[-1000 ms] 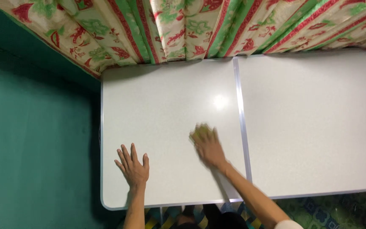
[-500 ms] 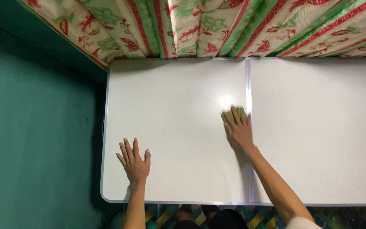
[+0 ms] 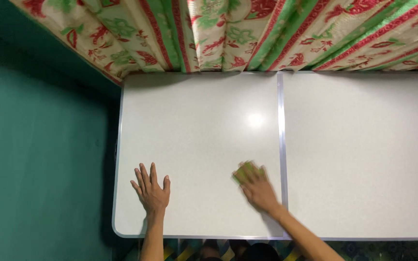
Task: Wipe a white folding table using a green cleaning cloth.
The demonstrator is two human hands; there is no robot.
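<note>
Wall: a plain green wall (image 3: 35, 145) fills the whole left side of the view, running right up to the table's left edge with only a dark shadowed gap between.
Curtain: a pleated cloth (image 3: 247, 34) with red and green flower stripes on cream hangs across the top and meets the table's far edge.
Table: a white folding table (image 3: 364, 154) with a thin metal rim and rounded corners; a metal seam (image 3: 281, 145) runs from far edge to near edge and splits it into a left and a right panel. A bright glare spot sits on the left panel, near the seam.
Open room: the right panel is bare right out to its edges, and so is the far half of the left panel; the near edge runs just below both wrists.
Floor: a strip of patterned floor shows below the near edge.
Left hand: the left hand (image 3: 152, 191) lies flat, palm down, fingers spread, gripping nothing, on the near left part of the left panel.
Right hand: the right hand (image 3: 257, 188), blurred, presses down over the sponge, on the left panel just beside the seam.
Sponge: a yellow-green sponge (image 3: 244, 170) peeks out from under the fingertips, on the far-left side of that hand, flat against the tabletop.
</note>
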